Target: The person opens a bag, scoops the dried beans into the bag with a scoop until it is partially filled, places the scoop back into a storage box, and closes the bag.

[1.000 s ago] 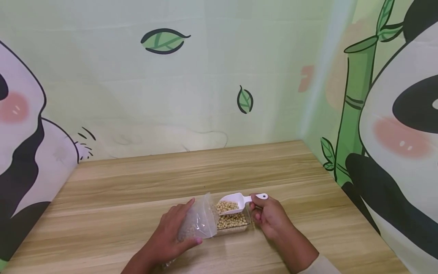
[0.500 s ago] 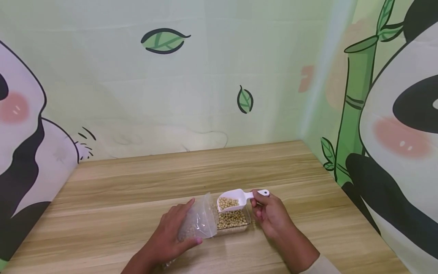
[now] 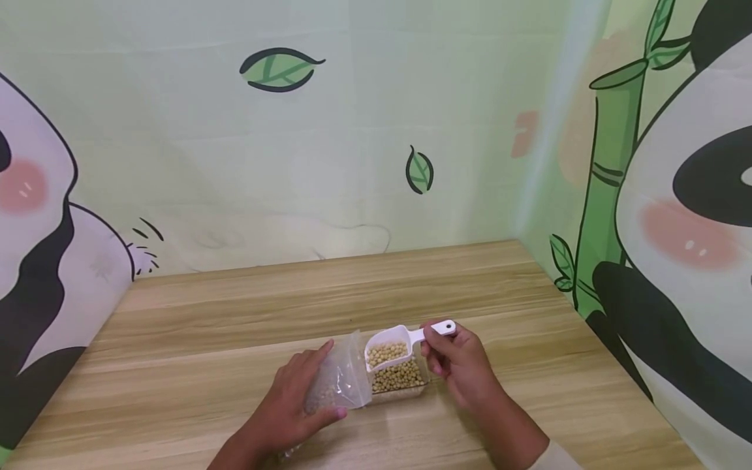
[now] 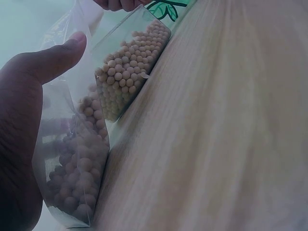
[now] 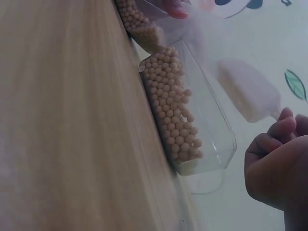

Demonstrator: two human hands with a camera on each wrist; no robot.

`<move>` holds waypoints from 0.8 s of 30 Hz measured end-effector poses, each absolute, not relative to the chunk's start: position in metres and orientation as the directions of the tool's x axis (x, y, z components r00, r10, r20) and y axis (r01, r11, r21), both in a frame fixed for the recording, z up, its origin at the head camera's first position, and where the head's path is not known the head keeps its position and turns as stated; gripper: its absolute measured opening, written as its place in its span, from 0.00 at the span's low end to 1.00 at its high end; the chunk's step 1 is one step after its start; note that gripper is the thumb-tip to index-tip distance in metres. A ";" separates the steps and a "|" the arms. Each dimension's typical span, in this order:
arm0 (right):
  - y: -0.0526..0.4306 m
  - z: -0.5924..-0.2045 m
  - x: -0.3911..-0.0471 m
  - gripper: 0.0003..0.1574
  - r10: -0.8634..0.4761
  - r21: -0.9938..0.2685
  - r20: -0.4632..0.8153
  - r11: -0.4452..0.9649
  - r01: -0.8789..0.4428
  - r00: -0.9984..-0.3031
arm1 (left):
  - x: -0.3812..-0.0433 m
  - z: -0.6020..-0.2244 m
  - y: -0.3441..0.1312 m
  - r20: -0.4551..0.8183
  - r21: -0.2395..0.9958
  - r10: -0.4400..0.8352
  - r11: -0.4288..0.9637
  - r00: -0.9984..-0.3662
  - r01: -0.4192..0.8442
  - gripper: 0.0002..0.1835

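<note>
My right hand (image 3: 467, 362) pinches the handle of a small white scoop (image 3: 402, 333), held above a clear plastic box (image 3: 401, 393) of pale round beans (image 3: 399, 376). The scoop's bowl carries more of the beans and its lip is close to the mouth of a clear zip bag (image 3: 343, 378). My left hand (image 3: 294, 398) holds this bag with thumb on the near side and fingers round the far side. In the left wrist view, beans (image 4: 79, 178) lie in the bottom of the bag, which stands on the table beside the box.
A wood-grain table (image 3: 235, 339) bears the bag and box. Behind and to the sides stand cloth walls (image 3: 352, 117) printed with pandas, leaves and bamboo.
The scoop has risen off the beans in the box, then shifted left toward the bag's mouth, its handle end now tipped up. The left hand and bag stay in place.
</note>
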State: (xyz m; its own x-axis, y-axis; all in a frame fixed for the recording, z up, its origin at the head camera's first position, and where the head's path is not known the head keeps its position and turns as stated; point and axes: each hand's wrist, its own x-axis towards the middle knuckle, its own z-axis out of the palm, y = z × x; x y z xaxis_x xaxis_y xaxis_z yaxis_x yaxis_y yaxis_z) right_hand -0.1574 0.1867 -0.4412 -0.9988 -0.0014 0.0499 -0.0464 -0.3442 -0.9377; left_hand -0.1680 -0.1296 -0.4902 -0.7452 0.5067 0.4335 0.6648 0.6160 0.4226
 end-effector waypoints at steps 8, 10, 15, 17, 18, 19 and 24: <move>0.184 -0.441 -0.151 0.12 -0.069 -0.981 0.133 -0.149 -0.122 -0.989 | -0.168 -0.490 -0.130 0.431 0.432 0.507 0.610 -0.746 0.665 0.56; 0.184 -0.441 -0.150 0.15 -0.073 -0.980 0.153 -0.141 -0.142 -0.985 | -0.168 -0.490 -0.130 0.439 0.428 0.510 0.606 -0.740 0.671 0.56; 0.184 -0.440 -0.149 0.08 -0.029 -0.971 0.181 -0.161 -0.174 -0.983 | -0.168 -0.491 -0.129 0.458 0.409 0.513 0.604 -0.726 0.684 0.56; 0.184 -0.439 -0.149 0.04 0.002 -0.969 0.180 -0.170 -0.177 -0.984 | -0.168 -0.490 -0.129 0.457 0.408 0.512 0.606 -0.727 0.683 0.56; 0.184 -0.440 -0.149 0.04 0.015 -0.968 0.179 -0.174 -0.178 -0.984 | -0.168 -0.490 -0.129 0.455 0.410 0.511 0.607 -0.729 0.681 0.56; 0.185 -0.440 -0.149 0.06 0.031 -0.967 0.175 -0.181 -0.178 -0.984 | -0.168 -0.490 -0.129 0.454 0.411 0.510 0.608 -0.731 0.680 0.56; 0.184 -0.439 -0.151 0.08 0.115 -0.956 0.174 -0.217 -0.196 -0.978 | -0.169 -0.491 -0.129 0.452 0.413 0.510 0.607 -0.732 0.679 0.56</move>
